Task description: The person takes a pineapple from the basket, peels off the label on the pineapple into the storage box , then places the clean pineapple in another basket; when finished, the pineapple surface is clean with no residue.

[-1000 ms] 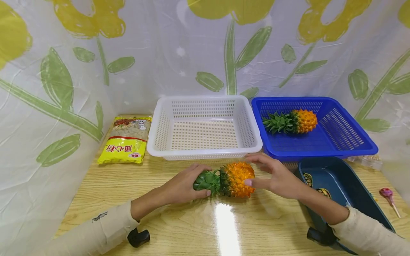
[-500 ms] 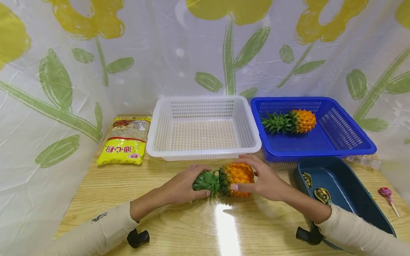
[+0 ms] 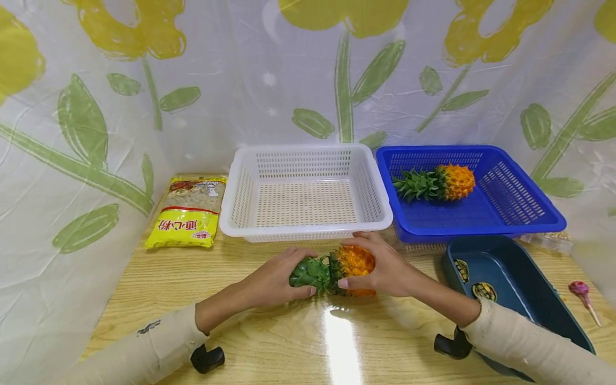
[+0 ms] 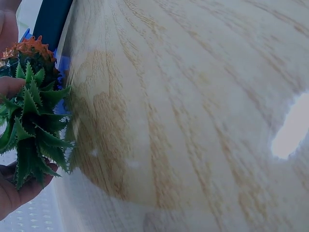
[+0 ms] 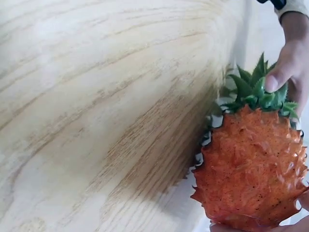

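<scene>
A small pineapple (image 3: 357,262) lies on its side on the wooden table, its orange body to the right and its green leaf crown to the left. My left hand (image 3: 274,280) holds the crown, thumb on the near side and fingers on the far side. Around the body, my right hand (image 3: 389,269) curls with its thumb near and fingers far. Spiky leaves (image 4: 36,128) fill the left of the left wrist view, between thumb and fingers. In the right wrist view the orange body (image 5: 251,169) shows up close, with the right fingers mostly cut off at the lower edge.
A white basket (image 3: 308,231) stands behind the hands. The blue basket (image 3: 418,227) to its right holds another pineapple (image 3: 456,182). A macaroni bag (image 3: 187,214) lies at left. At right are a dark teal tray (image 3: 520,283) with labels and a pink lollipop (image 3: 579,290).
My right hand has moved left, from the pineapple's right end to farther over its orange body, and now grips it. The left hand stays on the crown.
</scene>
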Available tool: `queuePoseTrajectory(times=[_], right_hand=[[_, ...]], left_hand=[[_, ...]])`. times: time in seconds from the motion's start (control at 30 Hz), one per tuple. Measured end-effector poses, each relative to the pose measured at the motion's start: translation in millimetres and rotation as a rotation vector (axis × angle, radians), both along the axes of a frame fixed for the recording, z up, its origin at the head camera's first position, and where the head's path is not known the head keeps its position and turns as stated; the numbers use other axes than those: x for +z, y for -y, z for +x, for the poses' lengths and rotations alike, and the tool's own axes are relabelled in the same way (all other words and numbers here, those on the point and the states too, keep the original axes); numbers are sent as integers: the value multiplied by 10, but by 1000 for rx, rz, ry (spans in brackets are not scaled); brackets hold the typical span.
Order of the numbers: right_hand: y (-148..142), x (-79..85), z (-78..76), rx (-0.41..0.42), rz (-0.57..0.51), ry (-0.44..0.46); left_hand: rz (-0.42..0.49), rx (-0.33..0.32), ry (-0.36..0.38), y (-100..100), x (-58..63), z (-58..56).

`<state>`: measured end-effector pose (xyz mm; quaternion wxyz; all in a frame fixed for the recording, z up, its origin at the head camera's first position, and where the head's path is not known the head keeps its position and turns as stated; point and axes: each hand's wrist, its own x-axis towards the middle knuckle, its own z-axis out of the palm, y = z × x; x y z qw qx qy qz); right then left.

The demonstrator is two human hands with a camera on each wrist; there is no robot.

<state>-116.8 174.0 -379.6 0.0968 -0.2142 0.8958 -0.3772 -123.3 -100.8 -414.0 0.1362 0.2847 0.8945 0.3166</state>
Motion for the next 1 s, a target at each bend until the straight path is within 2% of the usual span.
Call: queuePoseTrajectory(times=[0.53,1.0], right_hand=[[30,-96,-83,52,29,-1],[45,-102,-73,71,140,-101]], left_hand=[[5,0,-8,0,5,-4],[0,-7,-10,-1,-1,-6]])
